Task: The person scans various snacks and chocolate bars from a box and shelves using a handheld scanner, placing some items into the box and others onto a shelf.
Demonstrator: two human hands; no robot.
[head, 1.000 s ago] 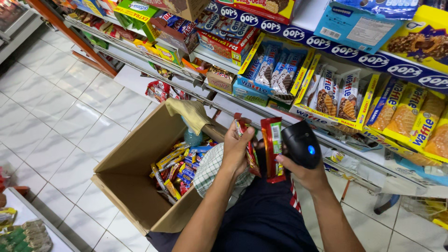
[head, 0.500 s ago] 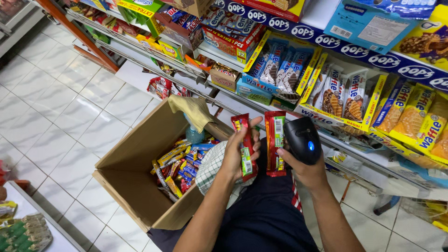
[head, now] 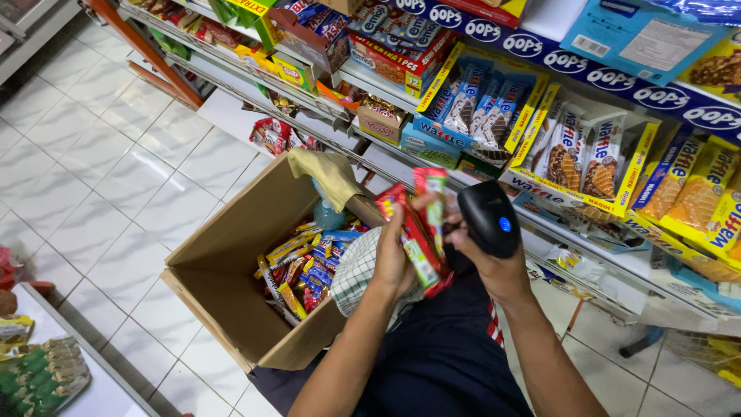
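Head view — left hand (head: 394, 259) gripping a sheaf of red snack bars (head: 417, 232), held upright just above the lap. Right hand (head: 498, 266) closed around a black handheld scanner (head: 488, 218), just beside the bars, thumb side touching them. Open cardboard box (head: 231, 247) of wrapped sweets sits left of both hands — shelves of wafer packs (head: 587, 154) behind.
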